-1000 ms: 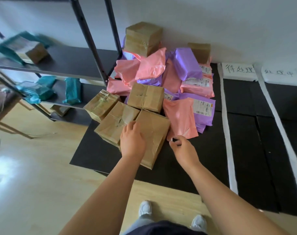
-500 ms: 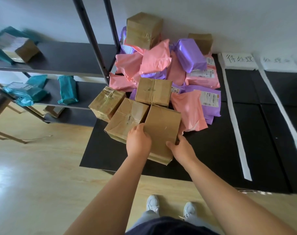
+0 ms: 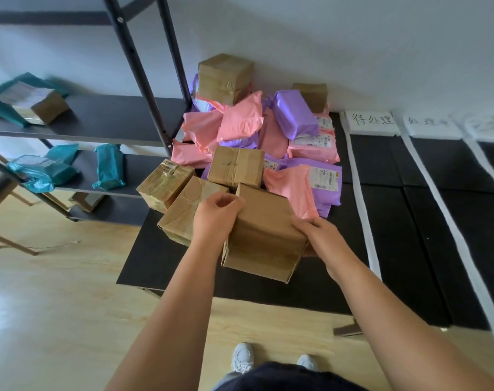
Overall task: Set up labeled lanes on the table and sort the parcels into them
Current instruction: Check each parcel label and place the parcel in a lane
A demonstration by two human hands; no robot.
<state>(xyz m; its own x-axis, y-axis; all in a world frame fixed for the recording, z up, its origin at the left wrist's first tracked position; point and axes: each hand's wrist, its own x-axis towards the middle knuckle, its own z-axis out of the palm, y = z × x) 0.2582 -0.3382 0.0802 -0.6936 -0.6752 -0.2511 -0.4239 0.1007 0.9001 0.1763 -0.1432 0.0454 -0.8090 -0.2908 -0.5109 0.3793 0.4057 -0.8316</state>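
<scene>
A brown cardboard parcel (image 3: pixel 264 235) is tilted up off the black table (image 3: pixel 155 261) at the front of the pile. My left hand (image 3: pixel 216 217) grips its left edge and my right hand (image 3: pixel 314 232) holds its right side from below. Behind it lies a heap of pink mailers (image 3: pixel 240 119), purple mailers (image 3: pixel 295 114) and more brown boxes (image 3: pixel 236 165). To the right, white tape strips (image 3: pixel 361 198) divide the table into lanes, each headed by a white handwritten label (image 3: pixel 371 122).
A black metal shelf rack (image 3: pixel 144 77) stands at the left with teal parcels (image 3: pixel 109 166) and a box on its boards. A white wall is behind the pile. Wooden floor and my white shoes (image 3: pixel 243 356) lie below the table's front edge.
Both hands closed on the front brown parcel and raised it off the table toward me; a second ago the right hand was by the pink mailer's corner.
</scene>
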